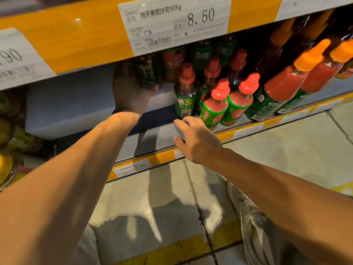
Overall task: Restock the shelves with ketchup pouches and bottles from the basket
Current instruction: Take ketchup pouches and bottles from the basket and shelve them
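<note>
While deep in shelf, bottle (148, 71) inside left grip (131, 92)

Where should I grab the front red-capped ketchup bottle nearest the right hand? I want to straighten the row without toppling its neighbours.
Grip the red-capped ketchup bottle by its narrow neck, just under the cap, coming from the front and above. It leans toward the aisle, its cap stands clear, and another bottle crowds its right side, probably blocking a body grip.

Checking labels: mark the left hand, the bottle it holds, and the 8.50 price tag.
left hand (131, 92), head view, back of hand.
bottle (148, 72), head view, dark body above the fingers.
8.50 price tag (175, 23), head view, tag middle.
</note>
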{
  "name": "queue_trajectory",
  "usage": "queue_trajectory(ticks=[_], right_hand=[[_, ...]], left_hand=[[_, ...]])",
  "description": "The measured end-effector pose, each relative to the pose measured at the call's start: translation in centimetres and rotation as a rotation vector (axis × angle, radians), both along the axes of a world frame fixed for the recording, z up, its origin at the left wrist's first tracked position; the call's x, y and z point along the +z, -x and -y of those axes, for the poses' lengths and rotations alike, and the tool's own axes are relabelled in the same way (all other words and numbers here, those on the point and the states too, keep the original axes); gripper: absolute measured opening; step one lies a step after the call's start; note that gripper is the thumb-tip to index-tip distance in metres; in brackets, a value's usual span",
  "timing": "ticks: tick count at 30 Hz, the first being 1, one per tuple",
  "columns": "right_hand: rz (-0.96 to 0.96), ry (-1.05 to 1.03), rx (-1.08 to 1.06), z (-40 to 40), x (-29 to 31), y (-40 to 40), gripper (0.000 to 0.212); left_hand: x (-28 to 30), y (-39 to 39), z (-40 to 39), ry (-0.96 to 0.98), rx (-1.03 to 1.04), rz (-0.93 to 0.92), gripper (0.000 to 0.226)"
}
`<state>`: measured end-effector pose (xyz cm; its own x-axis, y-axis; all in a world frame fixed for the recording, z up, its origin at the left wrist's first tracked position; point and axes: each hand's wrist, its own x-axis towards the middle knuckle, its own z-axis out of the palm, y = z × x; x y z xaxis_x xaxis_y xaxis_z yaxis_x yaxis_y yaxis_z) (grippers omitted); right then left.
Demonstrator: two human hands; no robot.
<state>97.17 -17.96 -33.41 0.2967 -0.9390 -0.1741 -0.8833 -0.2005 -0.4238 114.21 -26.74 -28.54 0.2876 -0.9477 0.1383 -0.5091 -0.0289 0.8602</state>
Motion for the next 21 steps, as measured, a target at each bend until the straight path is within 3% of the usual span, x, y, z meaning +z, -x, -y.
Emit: queue_trajectory(ticks=[3,13,15,18,21], right_hand=[[-0.005,-0.003,-0.004,0.1,0.0,0.1,0.057],[-0.014,-0.032,-0.013,0.4,-0.4,0.1,0.059],[-0.010,-0.020,0.001,0.3,-0.2,0.2,0.059],[0.004,-0.039,0.007,-0.1,0.9,0.4,0.057],[0.017,-0.131,-0.039,-0.5,3.1,0.2,0.052]], left_hand=[[0.0,-0.3,0.4,-0.028,0.033,-0.006,0.057],[0.4,0.9,0.6,-0.038,0.014,0.071,0.049],[0.6,0.9,-0.2,-0.036,0.023,0.162,0.043],[0.8,0.5,-2.4,-0.149,0.057,0.417,0.040],[1.6,-0.7,-6.1,-0.252,0.040,0.333,0.039]])
